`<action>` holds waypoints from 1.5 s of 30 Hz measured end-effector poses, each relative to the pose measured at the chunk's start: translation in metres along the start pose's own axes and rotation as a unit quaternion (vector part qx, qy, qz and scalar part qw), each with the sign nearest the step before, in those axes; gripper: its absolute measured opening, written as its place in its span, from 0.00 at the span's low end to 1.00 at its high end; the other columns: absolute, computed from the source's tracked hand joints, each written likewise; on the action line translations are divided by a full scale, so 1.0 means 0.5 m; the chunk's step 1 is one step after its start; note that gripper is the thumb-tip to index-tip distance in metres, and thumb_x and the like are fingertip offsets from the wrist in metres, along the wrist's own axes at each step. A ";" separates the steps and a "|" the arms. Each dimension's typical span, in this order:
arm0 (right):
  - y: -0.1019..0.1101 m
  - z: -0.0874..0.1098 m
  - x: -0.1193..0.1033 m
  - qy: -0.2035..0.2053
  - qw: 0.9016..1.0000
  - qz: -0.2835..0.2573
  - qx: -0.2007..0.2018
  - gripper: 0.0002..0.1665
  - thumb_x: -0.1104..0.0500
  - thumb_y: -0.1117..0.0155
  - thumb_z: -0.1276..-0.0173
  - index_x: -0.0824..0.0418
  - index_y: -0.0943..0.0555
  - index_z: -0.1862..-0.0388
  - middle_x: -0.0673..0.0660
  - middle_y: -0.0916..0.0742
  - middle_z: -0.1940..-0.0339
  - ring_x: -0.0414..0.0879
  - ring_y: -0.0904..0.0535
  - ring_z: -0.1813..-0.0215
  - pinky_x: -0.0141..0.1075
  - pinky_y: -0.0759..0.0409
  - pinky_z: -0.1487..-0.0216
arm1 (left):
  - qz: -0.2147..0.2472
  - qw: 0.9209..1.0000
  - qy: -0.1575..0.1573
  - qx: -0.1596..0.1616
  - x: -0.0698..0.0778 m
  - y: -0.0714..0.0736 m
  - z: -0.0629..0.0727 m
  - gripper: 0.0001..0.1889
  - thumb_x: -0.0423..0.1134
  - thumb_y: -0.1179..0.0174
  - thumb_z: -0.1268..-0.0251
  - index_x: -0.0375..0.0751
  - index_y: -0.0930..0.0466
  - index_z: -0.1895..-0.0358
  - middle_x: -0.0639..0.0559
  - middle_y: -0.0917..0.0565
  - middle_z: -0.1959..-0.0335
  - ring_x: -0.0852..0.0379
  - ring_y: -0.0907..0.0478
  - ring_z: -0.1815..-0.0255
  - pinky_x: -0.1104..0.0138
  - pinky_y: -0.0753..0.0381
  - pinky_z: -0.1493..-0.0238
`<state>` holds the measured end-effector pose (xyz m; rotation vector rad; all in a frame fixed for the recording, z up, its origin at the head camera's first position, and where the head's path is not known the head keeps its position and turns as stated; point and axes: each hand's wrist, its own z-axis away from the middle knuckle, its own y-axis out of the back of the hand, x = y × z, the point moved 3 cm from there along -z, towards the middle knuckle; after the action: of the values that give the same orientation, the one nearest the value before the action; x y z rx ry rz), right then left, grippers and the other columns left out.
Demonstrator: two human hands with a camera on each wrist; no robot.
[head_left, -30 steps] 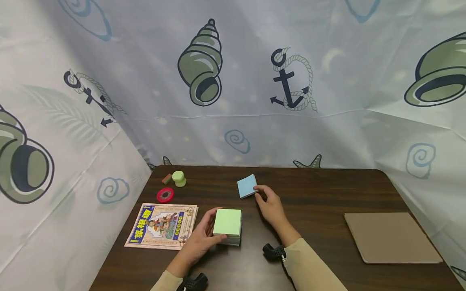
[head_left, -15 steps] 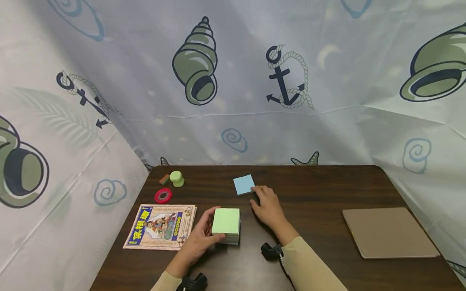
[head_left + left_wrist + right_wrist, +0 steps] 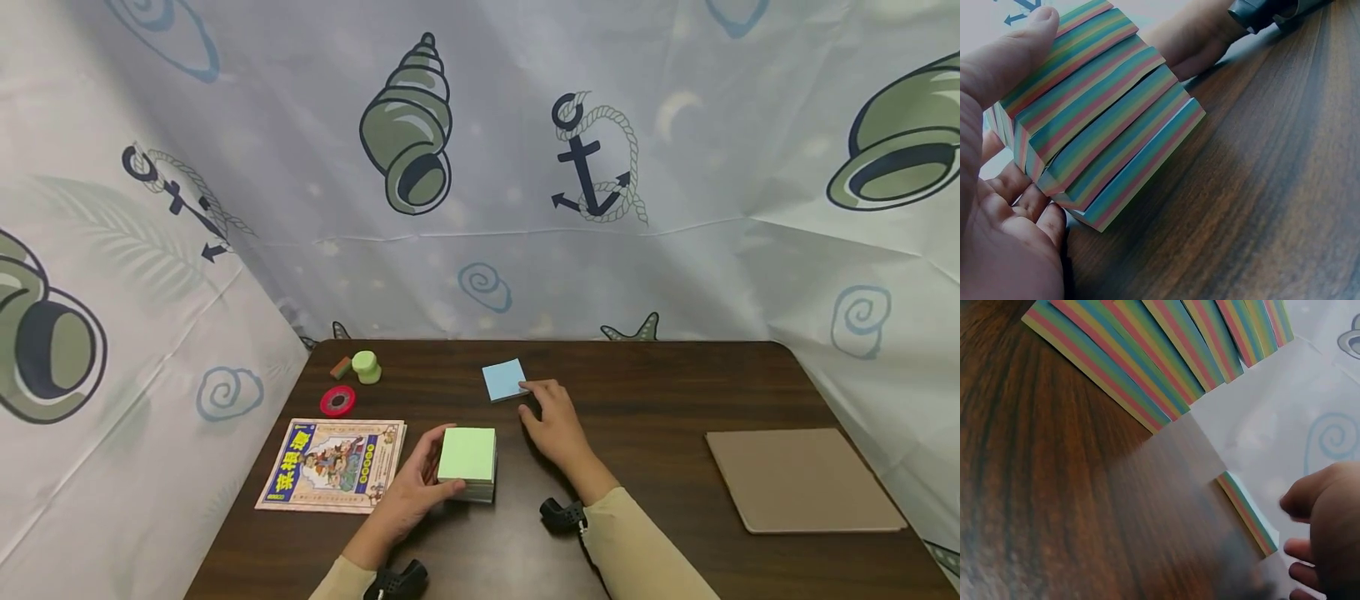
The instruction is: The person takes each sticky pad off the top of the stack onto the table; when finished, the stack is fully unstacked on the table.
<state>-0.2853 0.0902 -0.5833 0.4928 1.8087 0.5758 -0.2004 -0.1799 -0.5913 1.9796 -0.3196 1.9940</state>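
A tall stack of sticky note pads (image 3: 467,455), light green on top, sits upright near the middle of the table. My left hand (image 3: 399,502) grips it from the left, thumb on the near side and fingers around the far side. Striped edges of several pads show in the left wrist view, where the stack (image 3: 1107,115) has uneven layers. Beyond it, a single thin blue-topped sticky note pad (image 3: 503,380) lies flat. The fingertips of my right hand (image 3: 561,427) touch its right corner. In the right wrist view the thumb is apart from that pad (image 3: 1246,514).
Left of the stack lies an illustrated booklet (image 3: 333,467). Behind it are a red ring-shaped object (image 3: 338,401), a green knob-like piece (image 3: 367,367) and a small brown block (image 3: 341,368). A flat beige board (image 3: 806,481) lies at the right. Patterned cloth (image 3: 510,183) hangs behind the table.
The blue-topped pad, tilted a second ago, has turned slightly and now lies flat. My right fingers have loosened from a pinch to a touch. The left hand keeps its grip.
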 end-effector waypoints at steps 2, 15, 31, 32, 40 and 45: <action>0.005 -0.001 -0.004 0.013 1.000 -0.002 0.015 0.23 0.57 0.32 0.19 0.57 0.17 0.28 0.61 0.18 0.38 0.59 0.25 0.34 0.60 0.23 0.33 | 0.000 1.000 -0.002 -0.002 0.000 -0.001 0.000 0.48 0.36 0.26 0.28 0.45 0.48 0.13 0.45 0.37 0.15 0.46 0.46 0.10 0.83 0.38 0.24; 0.019 0.010 -0.033 0.055 0.950 -0.263 -0.161 0.18 0.54 0.38 0.14 0.62 0.16 0.34 0.68 0.13 0.44 0.55 0.21 0.59 0.35 0.21 0.60 | -0.002 1.000 0.005 0.001 -0.001 -0.002 0.003 0.48 0.36 0.26 0.29 0.47 0.47 0.13 0.46 0.37 0.15 0.56 0.42 0.12 0.84 0.37 0.25; -0.009 0.031 -0.077 0.094 0.882 -0.364 -0.286 0.32 0.61 0.26 0.25 0.63 0.24 0.25 0.64 0.30 0.62 0.41 0.36 0.72 0.28 0.29 0.68 | 0.003 1.000 0.025 0.007 -0.002 -0.003 0.001 0.47 0.36 0.26 0.28 0.49 0.46 0.13 0.48 0.35 0.15 0.55 0.39 0.14 0.81 0.33 0.27; -0.011 0.030 -0.078 0.096 0.883 -0.360 -0.287 0.34 0.61 0.24 0.26 0.61 0.24 0.24 0.66 0.30 0.61 0.43 0.37 0.72 0.28 0.29 0.68 | 0.003 1.000 0.022 0.004 -0.001 -0.003 0.001 0.47 0.36 0.27 0.27 0.49 0.46 0.13 0.47 0.35 0.15 0.56 0.38 0.15 0.81 0.32 0.27; -0.026 0.028 -0.080 0.128 0.915 -0.263 -0.276 0.42 0.55 0.16 0.34 0.53 0.23 0.23 0.60 0.26 0.50 0.46 0.37 0.68 0.28 0.33 0.65 | -0.001 1.000 0.004 -0.003 0.005 0.000 -0.001 0.45 0.36 0.28 0.26 0.49 0.46 0.14 0.45 0.37 0.16 0.58 0.36 0.17 0.80 0.30 0.27; -0.032 0.033 -0.075 0.123 0.926 -0.230 -0.274 0.41 0.55 0.14 0.35 0.47 0.21 0.25 0.55 0.25 0.47 0.46 0.31 0.60 0.27 0.31 0.61 | -0.001 1.000 0.008 -0.008 0.004 -0.003 -0.001 0.45 0.35 0.29 0.25 0.47 0.47 0.13 0.45 0.37 0.16 0.60 0.37 0.16 0.80 0.32 0.26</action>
<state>-0.2595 0.0576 -0.5692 -0.3942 1.8078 0.7955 -0.2001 -0.1784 -0.5891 1.9527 -0.3302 1.9987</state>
